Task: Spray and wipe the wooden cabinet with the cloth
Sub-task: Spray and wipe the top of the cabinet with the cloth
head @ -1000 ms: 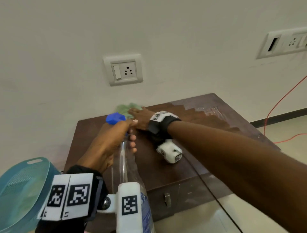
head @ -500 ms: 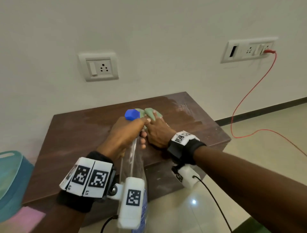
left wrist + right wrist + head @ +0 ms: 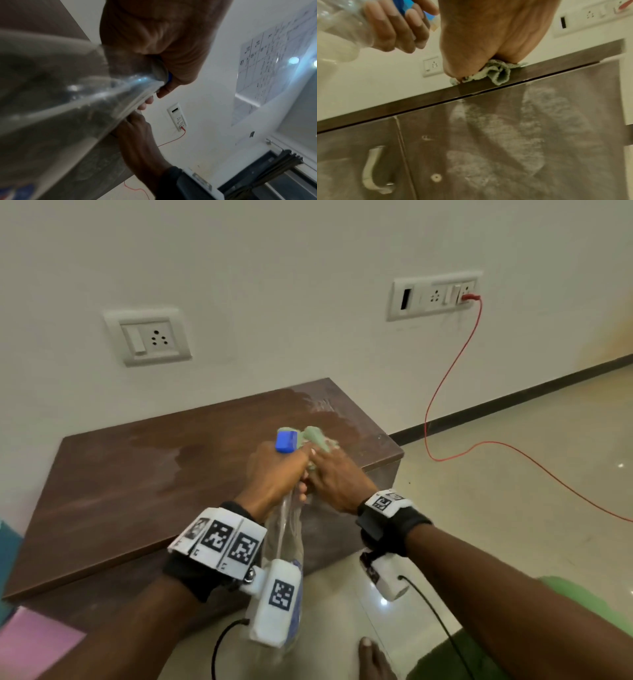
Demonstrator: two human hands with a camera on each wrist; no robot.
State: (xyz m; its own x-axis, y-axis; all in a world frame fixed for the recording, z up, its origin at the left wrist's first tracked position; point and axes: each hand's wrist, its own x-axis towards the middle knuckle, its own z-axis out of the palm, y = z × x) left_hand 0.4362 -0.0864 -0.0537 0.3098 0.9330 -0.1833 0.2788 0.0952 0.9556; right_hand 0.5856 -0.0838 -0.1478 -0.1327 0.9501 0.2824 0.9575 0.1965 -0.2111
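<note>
The dark wooden cabinet [image 3: 137, 474] stands against the wall, its top streaked wet at the right. My right hand [image 3: 339, 477] grips a bunched green cloth [image 3: 318, 438] and presses it on the top near the front right edge. In the right wrist view the cloth [image 3: 496, 71] sticks out under that hand [image 3: 488, 33] at the top's edge, above the smeared cabinet door [image 3: 505, 135]. My left hand [image 3: 274, 474] holds a clear spray bottle [image 3: 287, 522] by the neck, blue nozzle [image 3: 287, 441] beside the cloth. The bottle [image 3: 68, 94] fills the left wrist view.
Two wall sockets [image 3: 147, 337] [image 3: 433, 296] sit above the cabinet. A red cable [image 3: 445, 392] runs from the right one down across the floor. A teal basket [image 3: 7, 542] and a pink sheet [image 3: 30, 642] lie at the left. A door handle [image 3: 370, 169] shows lower left.
My right hand has dragged the cloth from the back of the cabinet top toward the front right edge. The left hand with the bottle has stayed close beside it.
</note>
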